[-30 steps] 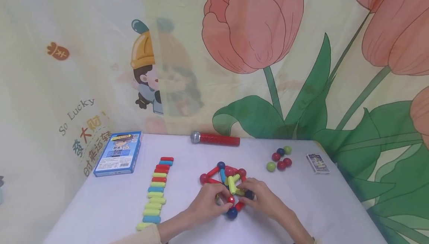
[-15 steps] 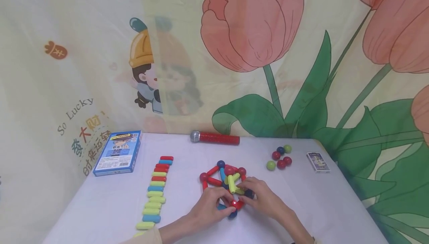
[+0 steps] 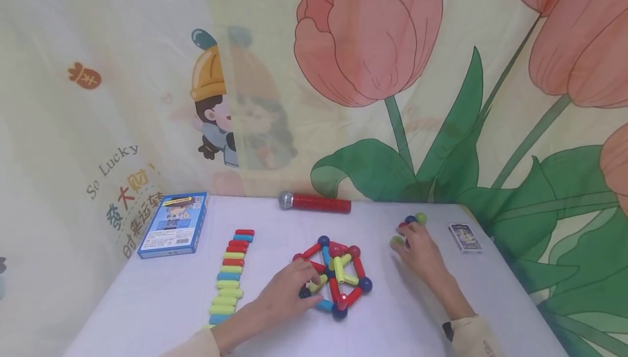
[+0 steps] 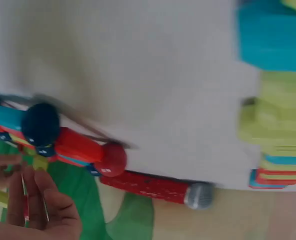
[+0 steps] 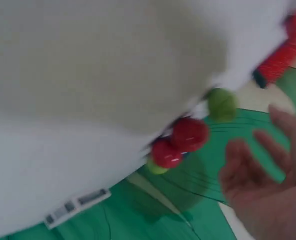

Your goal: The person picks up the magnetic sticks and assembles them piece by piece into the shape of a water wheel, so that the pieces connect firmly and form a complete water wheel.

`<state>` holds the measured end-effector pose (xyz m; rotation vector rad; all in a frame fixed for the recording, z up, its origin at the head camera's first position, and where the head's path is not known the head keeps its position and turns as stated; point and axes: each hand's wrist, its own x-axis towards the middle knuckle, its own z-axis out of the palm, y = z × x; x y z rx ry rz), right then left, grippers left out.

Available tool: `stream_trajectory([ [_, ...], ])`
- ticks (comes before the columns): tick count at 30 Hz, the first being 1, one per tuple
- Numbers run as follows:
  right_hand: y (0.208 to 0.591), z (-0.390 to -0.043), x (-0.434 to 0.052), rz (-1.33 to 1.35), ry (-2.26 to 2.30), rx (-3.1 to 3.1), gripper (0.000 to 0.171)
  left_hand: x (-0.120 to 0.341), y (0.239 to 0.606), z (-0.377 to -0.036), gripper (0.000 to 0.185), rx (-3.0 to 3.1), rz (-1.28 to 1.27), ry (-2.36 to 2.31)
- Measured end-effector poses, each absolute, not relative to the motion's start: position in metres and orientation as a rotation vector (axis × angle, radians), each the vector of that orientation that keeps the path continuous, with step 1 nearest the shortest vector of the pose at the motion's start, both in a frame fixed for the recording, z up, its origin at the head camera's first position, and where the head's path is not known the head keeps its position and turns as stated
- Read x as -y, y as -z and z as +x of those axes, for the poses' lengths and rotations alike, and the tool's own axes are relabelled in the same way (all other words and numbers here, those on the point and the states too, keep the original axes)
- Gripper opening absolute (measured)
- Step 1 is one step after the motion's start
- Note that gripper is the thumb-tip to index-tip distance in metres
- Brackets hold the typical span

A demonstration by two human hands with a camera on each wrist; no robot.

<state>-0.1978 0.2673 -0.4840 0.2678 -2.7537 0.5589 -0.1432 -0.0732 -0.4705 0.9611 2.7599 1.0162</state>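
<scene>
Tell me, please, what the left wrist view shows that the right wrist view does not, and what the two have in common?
Only the left wrist view shows the ball-and-stick structure of coloured plastic rods, the left hand beside it, the row of loose coloured rods and the head of the red microphone. Only the right wrist view shows the cluster of red and green balls and the open right hand near them. Both show the white tabletop and the green leaf print behind it.

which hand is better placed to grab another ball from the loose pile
The right hand: it hovers over the loose balls with fingers spread. The left hand rests on the stick-and-ball structure, far from them.
</scene>
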Motion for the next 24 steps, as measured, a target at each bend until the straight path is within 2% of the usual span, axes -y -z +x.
stream_trajectory([
  [5,0.495,-0.21,-0.278,0.41,-0.505,2.925,0.036,0.088,0.474,-0.144,0.034,-2.861,0.981,-0.793],
  [11,0.489,-0.206,-0.267,0.373,-0.565,2.898,0.034,0.094,0.476,-0.145,0.04,-2.933,1.008,-0.606],
  [14,0.465,-0.185,-0.25,0.416,-0.744,2.79,0.033,0.096,0.478,-0.146,0.039,-2.966,1.043,-0.477],
  [19,0.427,-0.131,-0.21,0.721,-1.086,2.636,0.032,0.096,0.483,-0.143,0.038,-2.959,1.072,-0.391],
  [24,0.428,-0.104,-0.189,0.84,-1.092,2.79,0.034,0.095,0.486,-0.141,0.04,-2.941,1.031,-0.405],
])
